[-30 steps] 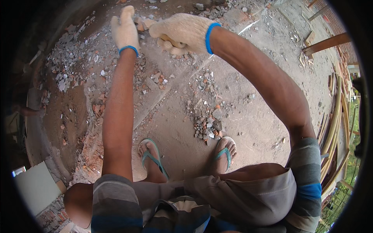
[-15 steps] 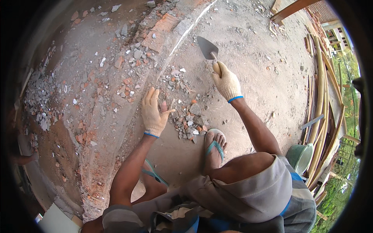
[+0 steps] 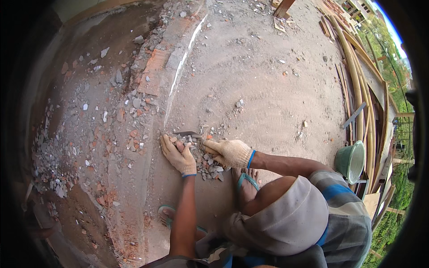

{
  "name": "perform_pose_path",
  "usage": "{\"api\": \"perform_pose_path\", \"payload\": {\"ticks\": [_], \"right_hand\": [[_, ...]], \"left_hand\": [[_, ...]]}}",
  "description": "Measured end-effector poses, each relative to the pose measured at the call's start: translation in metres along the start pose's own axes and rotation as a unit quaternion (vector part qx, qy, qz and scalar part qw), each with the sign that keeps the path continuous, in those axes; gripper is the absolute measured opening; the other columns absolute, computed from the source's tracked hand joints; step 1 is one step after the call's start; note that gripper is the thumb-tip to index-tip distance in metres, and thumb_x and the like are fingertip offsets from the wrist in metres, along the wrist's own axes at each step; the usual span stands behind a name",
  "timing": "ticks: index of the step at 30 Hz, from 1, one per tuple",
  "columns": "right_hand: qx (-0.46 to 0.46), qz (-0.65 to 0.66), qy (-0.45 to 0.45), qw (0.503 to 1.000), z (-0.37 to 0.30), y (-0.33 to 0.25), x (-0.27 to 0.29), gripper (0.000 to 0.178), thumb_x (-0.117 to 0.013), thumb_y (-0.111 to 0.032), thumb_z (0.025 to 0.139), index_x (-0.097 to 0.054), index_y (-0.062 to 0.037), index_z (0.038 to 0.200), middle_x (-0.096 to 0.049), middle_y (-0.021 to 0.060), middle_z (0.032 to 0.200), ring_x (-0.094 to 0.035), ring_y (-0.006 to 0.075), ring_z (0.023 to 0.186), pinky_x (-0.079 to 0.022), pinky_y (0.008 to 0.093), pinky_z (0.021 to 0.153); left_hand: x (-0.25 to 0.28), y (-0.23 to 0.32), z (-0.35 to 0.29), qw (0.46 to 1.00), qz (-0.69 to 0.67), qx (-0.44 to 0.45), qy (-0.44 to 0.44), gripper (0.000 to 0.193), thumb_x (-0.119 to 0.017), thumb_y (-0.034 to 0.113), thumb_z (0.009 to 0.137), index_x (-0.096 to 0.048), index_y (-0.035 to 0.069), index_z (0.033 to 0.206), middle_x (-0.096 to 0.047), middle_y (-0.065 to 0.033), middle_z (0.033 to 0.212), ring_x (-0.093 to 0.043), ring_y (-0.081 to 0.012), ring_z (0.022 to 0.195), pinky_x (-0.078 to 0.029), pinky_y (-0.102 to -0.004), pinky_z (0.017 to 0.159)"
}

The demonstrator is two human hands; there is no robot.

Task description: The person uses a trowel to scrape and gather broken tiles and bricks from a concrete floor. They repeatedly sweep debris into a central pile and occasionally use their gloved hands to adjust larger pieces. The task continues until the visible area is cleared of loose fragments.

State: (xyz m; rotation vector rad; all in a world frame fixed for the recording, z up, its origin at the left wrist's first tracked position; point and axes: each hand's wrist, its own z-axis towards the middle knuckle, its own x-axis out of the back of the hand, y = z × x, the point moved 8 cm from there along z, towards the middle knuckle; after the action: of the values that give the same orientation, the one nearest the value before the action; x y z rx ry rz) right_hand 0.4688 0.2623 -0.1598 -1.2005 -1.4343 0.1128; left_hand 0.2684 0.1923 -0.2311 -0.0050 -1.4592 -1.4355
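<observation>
My right hand (image 3: 230, 153), in a cream knitted glove with a blue cuff, is closed round the wooden handle of a trowel (image 3: 188, 134). The trowel's dark blade lies at the far edge of a small heap of rubble (image 3: 209, 165), partly behind broken bits. Opposite it, my gloved left hand (image 3: 178, 155) rests at the heap's left side, fingers stretched forward and thumb apart. Grey and reddish fragments lie between the hand and the blade. Something pinkish shows between the left fingers; I cannot tell whether it is a bare fingertip or a brick bit.
A broken brick ledge (image 3: 153, 71) and a white line (image 3: 185, 53) run along the left. Scattered debris (image 3: 58, 165) covers the ground beyond. At right stand a green basin (image 3: 351, 161) and a stack of bamboo poles (image 3: 357, 85). My sandalled foot (image 3: 247, 185) is close to the heap.
My right hand has swung the trowel down and left from the bare ground to the heap's far edge. My left hand has moved slightly nearer to me, beside the rubble. The view has shifted.
</observation>
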Motion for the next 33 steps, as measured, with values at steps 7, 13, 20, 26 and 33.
{"api": "perform_pose_path", "payload": {"ticks": [7,13,20,26,33], "right_hand": [[-0.093,0.268,-0.036,0.958,-0.018,-0.011,-0.02,0.059,-0.071,-0.033,0.102,-0.057,-0.0133,0.155,-0.079,0.0203,0.109,-0.08,0.0345,0.099,-0.061,0.0461,0.089],[-0.179,0.272,-0.067,0.943,-0.039,-0.038,-0.009,0.059,-0.064,-0.033,0.099,-0.061,-0.0101,0.153,-0.08,0.0213,0.106,-0.08,0.0344,0.094,-0.062,0.0455,0.087],[0.055,0.248,0.015,0.967,0.071,-0.153,0.097,0.036,-0.066,-0.03,0.098,-0.073,0.0032,0.112,-0.078,0.0279,0.099,-0.079,0.0434,0.094,-0.061,0.0517,0.084],[0.172,-0.001,0.263,0.949,0.135,-0.185,0.188,0.037,-0.066,-0.031,0.104,-0.069,-0.0016,0.125,-0.078,0.0269,0.094,-0.08,0.0435,0.089,-0.064,0.0524,0.08],[-0.162,0.13,0.269,0.94,-0.012,0.055,0.134,0.061,-0.072,-0.041,0.106,-0.061,-0.0057,0.154,-0.079,0.0269,0.121,-0.079,0.041,0.112,-0.061,0.0445,0.093]], "left_hand": [[0.002,0.012,-0.012,0.997,-0.053,0.053,0.003,0.065,-0.086,0.001,0.086,-0.063,0.002,0.147,-0.049,-0.0228,0.163,-0.051,-0.0386,0.149,-0.048,-0.0479,0.121],[0.006,0.022,-0.008,0.979,-0.151,0.139,0.017,0.04,-0.072,0.0,0.097,-0.066,-0.011,0.135,-0.058,-0.0237,0.153,-0.063,-0.0334,0.135,-0.052,-0.0432,0.116],[0.116,0.065,0.162,0.938,-0.302,0.14,0.096,0.057,-0.063,0.015,0.106,-0.053,-0.013,0.155,-0.062,-0.0232,0.152,-0.064,-0.0326,0.134,-0.052,-0.0446,0.114],[0.279,0.134,0.264,0.93,-0.146,-0.097,0.323,0.062,-0.066,0.03,0.106,-0.054,-0.009,0.153,-0.045,-0.0246,0.171,-0.051,-0.0331,0.149,-0.041,-0.0417,0.122],[0.066,0.071,0.059,0.962,0.048,-0.234,-0.131,0.104,-0.078,0.065,0.095,-0.042,-0.003,0.165,-0.045,-0.0307,0.166,-0.039,-0.0501,0.157,-0.033,-0.059,0.13]]}}
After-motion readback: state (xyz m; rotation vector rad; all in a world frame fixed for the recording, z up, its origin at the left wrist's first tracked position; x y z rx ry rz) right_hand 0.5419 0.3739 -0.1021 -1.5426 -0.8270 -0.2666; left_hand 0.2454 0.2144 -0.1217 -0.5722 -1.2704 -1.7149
